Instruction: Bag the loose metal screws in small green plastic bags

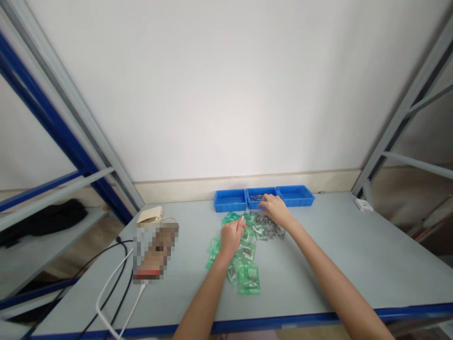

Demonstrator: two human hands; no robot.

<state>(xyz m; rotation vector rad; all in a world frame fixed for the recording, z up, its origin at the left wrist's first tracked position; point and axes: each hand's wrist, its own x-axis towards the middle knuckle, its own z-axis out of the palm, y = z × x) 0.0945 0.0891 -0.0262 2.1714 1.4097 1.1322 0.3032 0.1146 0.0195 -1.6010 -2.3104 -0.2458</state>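
Curls left hand (232,234) over flat green plastic bags (249,279), right hand (275,208) beside slim grey metal pins (255,197) in oblong blue plastic tray (253,206); cannot tell opening or hold; could spill pins by snagging tray.

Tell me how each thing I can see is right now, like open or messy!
Left hand, over the bags, fingers bent
Right hand, at the middle bin, fingers curled
Bags, heaped, metal bits inside some; can't tell if sealed
Middle bin, open-topped, bits inside
Left bin, open-topped
Right bin, open-topped
Loose bits, scattered
White cable, curved
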